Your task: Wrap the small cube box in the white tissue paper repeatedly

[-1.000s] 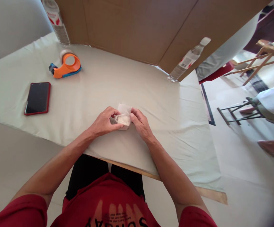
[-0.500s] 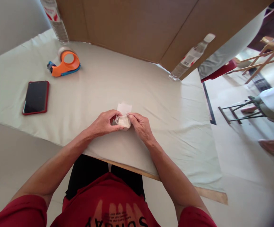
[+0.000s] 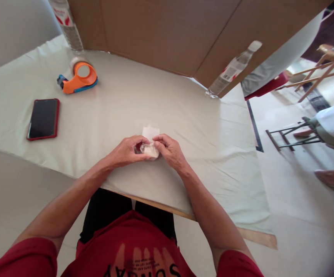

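As left hand holds box | flap points forward | long axis unclear

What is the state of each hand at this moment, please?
Left hand: closed on the small box, at its left side.
Right hand: bent at the box's top; whether it grips anything cannot be told.

Toward the body from the left grip and right grip, the red shirt carries big dark letters, upside down and cut by the lower edge, apparently "SUNDAY", with small print too fine to read surely. Beyond the right grip, to its right, a bottle bears a barcode; beyond the left grip, to its left, another bottle's label is illegible.
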### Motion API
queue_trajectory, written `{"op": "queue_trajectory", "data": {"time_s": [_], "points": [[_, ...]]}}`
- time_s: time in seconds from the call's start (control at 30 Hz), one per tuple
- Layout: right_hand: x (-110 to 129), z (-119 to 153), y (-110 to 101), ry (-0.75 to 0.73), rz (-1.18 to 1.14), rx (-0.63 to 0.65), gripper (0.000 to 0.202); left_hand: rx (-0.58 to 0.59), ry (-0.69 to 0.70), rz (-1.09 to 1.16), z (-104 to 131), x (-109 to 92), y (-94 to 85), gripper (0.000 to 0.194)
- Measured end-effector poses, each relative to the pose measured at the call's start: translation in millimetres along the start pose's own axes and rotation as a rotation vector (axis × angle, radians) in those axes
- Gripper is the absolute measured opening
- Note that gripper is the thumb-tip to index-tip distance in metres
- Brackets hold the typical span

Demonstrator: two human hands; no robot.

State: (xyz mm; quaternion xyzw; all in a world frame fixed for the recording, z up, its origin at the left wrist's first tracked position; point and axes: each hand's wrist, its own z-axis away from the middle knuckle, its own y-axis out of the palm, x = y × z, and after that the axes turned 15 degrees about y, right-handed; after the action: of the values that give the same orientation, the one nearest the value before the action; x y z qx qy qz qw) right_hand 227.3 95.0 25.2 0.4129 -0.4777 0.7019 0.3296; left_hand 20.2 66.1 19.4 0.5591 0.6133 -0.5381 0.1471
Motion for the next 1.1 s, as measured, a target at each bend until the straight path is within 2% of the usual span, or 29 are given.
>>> {"op": "queue_trajectory", "data": {"time_s": [0.2,0.37,0.47,0.6,0.73,0.87,1.1], "points": [[6.3,3.0,-1.6,-0.034,0.019,0.009,0.025,-0.002,-0.026,0.02,-1.1,-0.5,0.1,0.041],[1.4,-16.6,-14.9,0.046,-0.032,-0.139,0.027,0.013,-0.027,0.025,-2.8,-1.8,-1.6,0.039],[-0.3,-36.9,-16.8,0.139,-0.022,-0.067,0.024,0.01,-0.035,0.018,-2.8,-1.8,-2.3,0.037],[3.0,-51.9,-8.1,0.156,0.051,0.062,0.027,0.01,-0.05,0.026,-2.6,-1.2,-2.9,0.039],[9.1,-42.4,-3.6,0.125,-0.074,0.162,0.029,0.019,-0.076,0.072,-3.6,-1.1,-3.9,0.04],[12.9,-22.7,-5.0,0.095,-0.16,0.164,0.036,0.017,-0.076,0.077,-4.3,0.6,-3.3,0.04],[12.2,-6.4,-2.0,0.024,-0.138,0.167,0.038,-0.109,0.063,-0.027,-2.2,4.0,0.6,0.039]]}}
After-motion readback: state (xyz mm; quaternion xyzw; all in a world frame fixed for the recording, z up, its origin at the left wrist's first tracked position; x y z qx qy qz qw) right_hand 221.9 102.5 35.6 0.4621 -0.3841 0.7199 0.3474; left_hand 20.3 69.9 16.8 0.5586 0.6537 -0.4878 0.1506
